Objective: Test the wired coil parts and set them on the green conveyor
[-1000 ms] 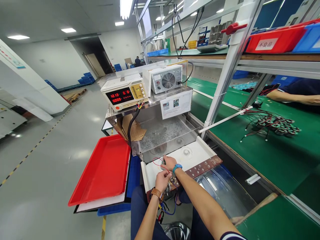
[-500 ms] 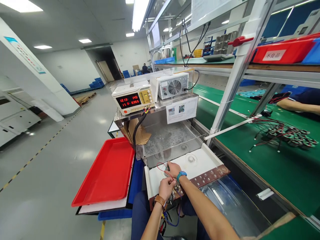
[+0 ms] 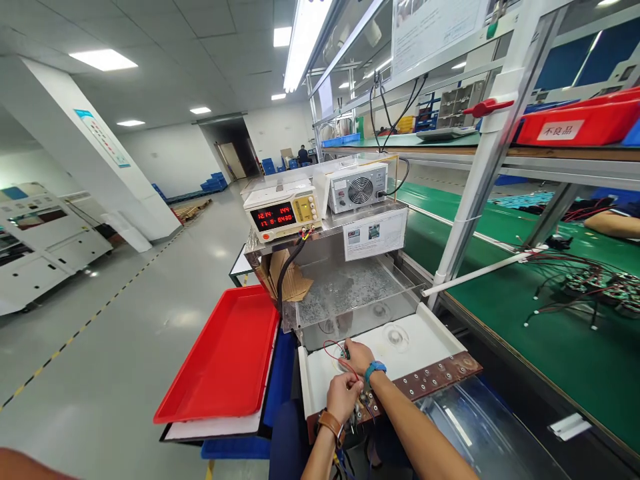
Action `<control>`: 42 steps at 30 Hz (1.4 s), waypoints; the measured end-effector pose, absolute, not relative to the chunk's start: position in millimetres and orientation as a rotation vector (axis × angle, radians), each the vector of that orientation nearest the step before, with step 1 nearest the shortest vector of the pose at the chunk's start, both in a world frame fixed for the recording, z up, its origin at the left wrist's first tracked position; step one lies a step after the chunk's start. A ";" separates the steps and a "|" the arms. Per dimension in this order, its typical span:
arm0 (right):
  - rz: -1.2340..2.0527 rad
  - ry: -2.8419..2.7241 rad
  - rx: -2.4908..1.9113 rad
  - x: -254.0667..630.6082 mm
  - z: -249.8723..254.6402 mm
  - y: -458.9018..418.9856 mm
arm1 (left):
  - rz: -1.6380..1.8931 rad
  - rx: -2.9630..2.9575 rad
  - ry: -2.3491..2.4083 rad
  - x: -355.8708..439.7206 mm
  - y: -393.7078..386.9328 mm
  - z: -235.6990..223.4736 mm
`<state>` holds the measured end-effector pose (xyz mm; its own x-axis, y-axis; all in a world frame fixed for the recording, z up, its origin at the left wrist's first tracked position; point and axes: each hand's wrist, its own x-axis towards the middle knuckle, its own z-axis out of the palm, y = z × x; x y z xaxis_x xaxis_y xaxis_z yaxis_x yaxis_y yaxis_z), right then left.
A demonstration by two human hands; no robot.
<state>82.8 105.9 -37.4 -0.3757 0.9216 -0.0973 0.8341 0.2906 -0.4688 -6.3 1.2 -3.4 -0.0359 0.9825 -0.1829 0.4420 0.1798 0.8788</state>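
Note:
My right hand (image 3: 359, 357), with a blue band at its wrist, is closed around a small part with a green circuit board (image 3: 346, 353), mostly hidden by the fingers. From it a thin red wire (image 3: 327, 345) loops out over the white tray (image 3: 365, 340). My left hand (image 3: 343, 396), with a brown strap, pinches the end of a red wire just above the brown terminal strip (image 3: 435, 375). Whether the wire touches a terminal is hidden. Round metal studs dot that strip, and cables hang beneath it by my legs.
A power supply (image 3: 285, 212) with lit red digits stands behind the tray, beside a grey unit with a fan (image 3: 360, 190). At left lies a red tray (image 3: 225, 360). Wired round parts (image 3: 595, 280) lie on the green bench, near another person's arm (image 3: 613, 224).
The view has shifted, so the scene sits lower and further right. Both hands keep nearly the same pose over the tray. The supply's digits differ slightly, and a blurred skin-coloured shape appears at lower left.

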 end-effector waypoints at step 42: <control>0.081 -0.559 -2.225 550.9 37.4 45.1 | 0.869 1.737 1.458 35.7 29.7 -27.7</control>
<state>550.9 45.1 37.4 0.8994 0.4188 0.1250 0.3657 -0.5647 -0.7398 35.7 29.7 -27.7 0.1424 0.9882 0.0568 0.5203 -0.1236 0.8450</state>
